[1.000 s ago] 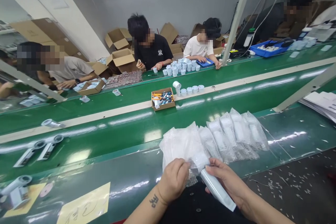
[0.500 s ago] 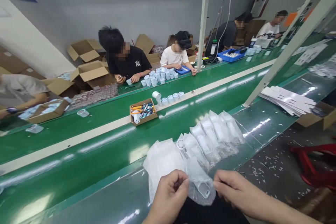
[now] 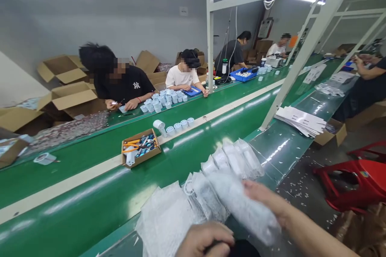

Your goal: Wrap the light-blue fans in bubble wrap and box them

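My right hand (image 3: 268, 200) grips a bagged white part (image 3: 241, 204), a long shape in a frosted plastic bag, slanting over the near bench and blurred by motion. My left hand (image 3: 206, 239) is at the bottom edge, fingers loosely curled and a gap showing above the thumb; nothing is visible in it. Just beyond it lies a stack of flat white bags (image 3: 165, 217). A row of similar bagged parts (image 3: 232, 160) rests on the bench, and a white ring-shaped end (image 3: 189, 188) shows beside the stack.
A green conveyor (image 3: 99, 184) runs past the bench. On its pale strip stand a carton of small parts (image 3: 141, 148) and several white cups (image 3: 177, 126). Flat white cards (image 3: 300, 120) lie right, by a metal post (image 3: 280, 100). Several people work nearby; a red stool (image 3: 358, 180) stands right.
My left hand has let go of the bag and dropped lower. My right hand has carried the bagged part up toward the row. The camera view has turned right.
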Available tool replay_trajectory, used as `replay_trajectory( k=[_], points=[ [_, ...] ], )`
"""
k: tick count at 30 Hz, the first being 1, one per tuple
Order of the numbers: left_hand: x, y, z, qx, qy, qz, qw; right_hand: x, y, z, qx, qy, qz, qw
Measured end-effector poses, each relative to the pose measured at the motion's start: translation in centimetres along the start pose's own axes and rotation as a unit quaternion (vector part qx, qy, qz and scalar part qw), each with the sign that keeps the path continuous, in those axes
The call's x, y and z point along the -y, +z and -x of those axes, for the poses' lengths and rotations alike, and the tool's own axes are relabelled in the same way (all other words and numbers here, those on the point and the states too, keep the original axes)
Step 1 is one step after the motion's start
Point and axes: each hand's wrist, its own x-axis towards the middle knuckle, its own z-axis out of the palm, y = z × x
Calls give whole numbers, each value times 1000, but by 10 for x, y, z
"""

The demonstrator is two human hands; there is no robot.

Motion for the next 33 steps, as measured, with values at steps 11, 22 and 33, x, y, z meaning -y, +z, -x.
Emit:
replay_trajectory(
  k=[11, 22, 33],
  points=[
    [94, -40, 123, -487, -273, -256, 789, 27, -130, -132, -253, -160, 483, 823],
    [107, -3, 110, -135, -354, -374, 847, 0, 26, -54, -2, -17, 402, 915],
    [70, -10, 134, -293, -238, -401, 835, -103, 158, -39, 242, 60, 188, 950]
  ],
)
